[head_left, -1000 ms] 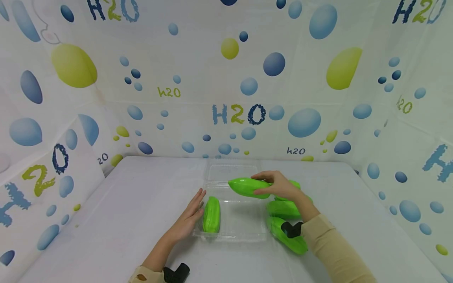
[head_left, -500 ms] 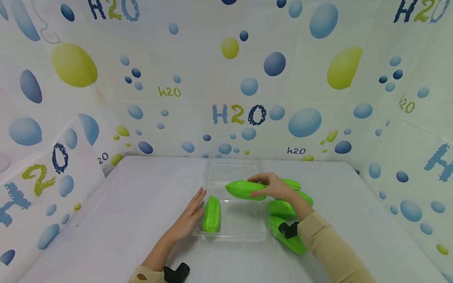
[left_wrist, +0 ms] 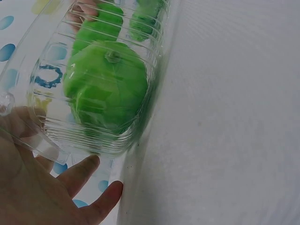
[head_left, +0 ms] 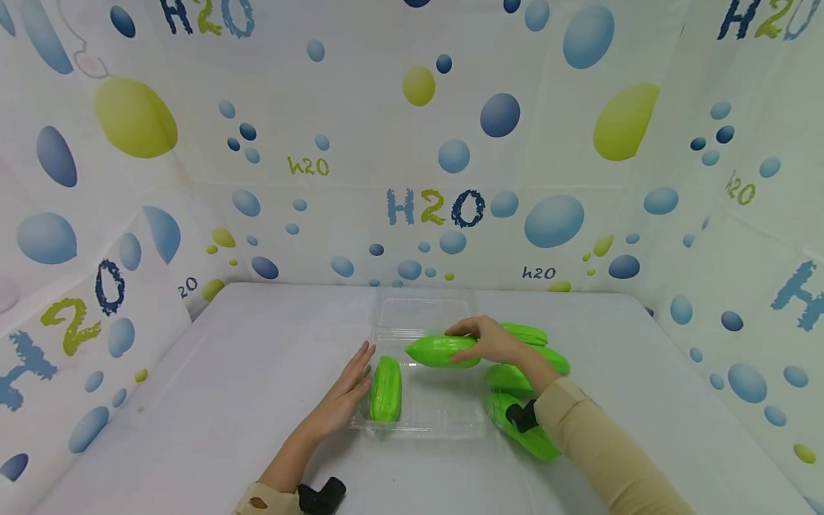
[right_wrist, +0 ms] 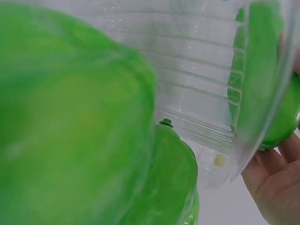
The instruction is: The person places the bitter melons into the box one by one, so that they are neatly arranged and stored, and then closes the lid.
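My right hand (head_left: 492,342) grips a bright green, ridged, cucumber-like vegetable (head_left: 430,351) around its right part. It is held roughly level, tapered tip to the left, over the far half of a clear plastic container (head_left: 421,431). Inside the container, along its left wall, lies a second green vegetable (head_left: 385,390), its rounded end (left_wrist: 108,84) showing through the plastic in the left wrist view. My left hand (head_left: 341,399) is beside that wall with fingers extended; the left wrist view shows the fingers (left_wrist: 82,174) spread at the container's edge. Nothing is gripped by this hand.
The clear lid (head_left: 421,313) stands folded back behind the container. Several more green vegetables (head_left: 521,436) lie right of it, partly under my right forearm, and loom close in the right wrist view. White table cloth (head_left: 257,372) meets a patterned backdrop (head_left: 360,121).
My right hand has carried its green vegetable a little left and lower over the container. The left hand and the vegetable inside have stayed put.
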Demonstrator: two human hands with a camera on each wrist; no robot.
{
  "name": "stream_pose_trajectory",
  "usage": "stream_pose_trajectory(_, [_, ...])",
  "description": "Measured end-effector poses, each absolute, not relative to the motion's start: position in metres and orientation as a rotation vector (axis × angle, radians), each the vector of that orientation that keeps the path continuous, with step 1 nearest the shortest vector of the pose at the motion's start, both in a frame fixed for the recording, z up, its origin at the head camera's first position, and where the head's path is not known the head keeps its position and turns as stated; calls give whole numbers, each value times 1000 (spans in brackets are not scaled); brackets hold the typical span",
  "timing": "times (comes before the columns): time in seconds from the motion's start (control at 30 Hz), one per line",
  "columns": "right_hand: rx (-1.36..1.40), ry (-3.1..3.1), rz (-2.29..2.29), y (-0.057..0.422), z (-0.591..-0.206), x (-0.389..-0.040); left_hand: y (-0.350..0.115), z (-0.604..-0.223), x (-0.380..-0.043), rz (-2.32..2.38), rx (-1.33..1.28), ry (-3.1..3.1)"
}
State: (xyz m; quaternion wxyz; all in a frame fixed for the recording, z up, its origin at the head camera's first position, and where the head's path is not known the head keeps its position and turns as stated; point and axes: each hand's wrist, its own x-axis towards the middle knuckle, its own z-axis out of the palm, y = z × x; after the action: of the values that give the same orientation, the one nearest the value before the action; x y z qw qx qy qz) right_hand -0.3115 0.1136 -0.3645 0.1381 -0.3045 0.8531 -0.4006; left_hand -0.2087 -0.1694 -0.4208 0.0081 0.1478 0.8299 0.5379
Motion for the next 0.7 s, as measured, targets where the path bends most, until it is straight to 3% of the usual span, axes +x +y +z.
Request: stream_pose_trajectory(0.7, [-919,2609,-950,94,-383,-306,-171,-421,-210,1710,518,2557])
